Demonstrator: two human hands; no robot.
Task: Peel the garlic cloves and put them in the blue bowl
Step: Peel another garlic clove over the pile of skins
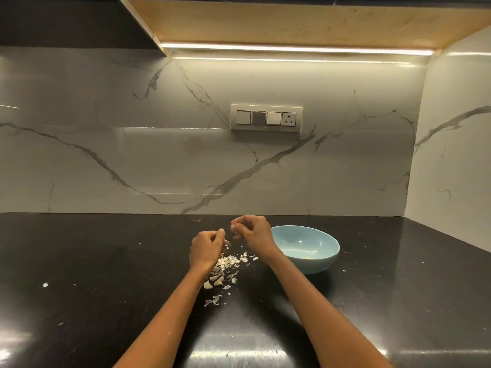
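Black and glossy, the countertop (pixel 106 301) fills the near half of my view, flecked with small white scraps and glare from the strip light overhead. Nearest me on it lie a few loose wisps of garlic skin (pixel 212 302), then a handful of unpeeled garlic cloves (pixel 218 280), then a denser heap of torn peel (pixel 228 262) reaching up under my wrists.

Just above that heap I hold both hands close together, off the counter. My left hand (pixel 206 248) has its fingers curled inward, the tips drawn together as if pinching something pale; whether that is a clove or only a shred of skin is too small for me to tell. My right hand (pixel 252 231) is curled likewise, thumb and fingertips pinched near a whitish bit at its tip. I judge I am mid-peel, each hand tugging at one piece.

To the right of my right wrist sits the blue bowl (pixel 322 257), nearly bare inside, with only a small yellowish speck at the bottom, so most of the work lies ahead.

The risks from here: a slick clove could squirt out of so tight a pinch and skid off across the counter, and clinging skin could ride into the bowl with it. My right forearm passes close by the rim and could nudge the bowl.

Beyond stand the marble-veined backsplash (pixel 132 160) and a switch panel (pixel 266 118).
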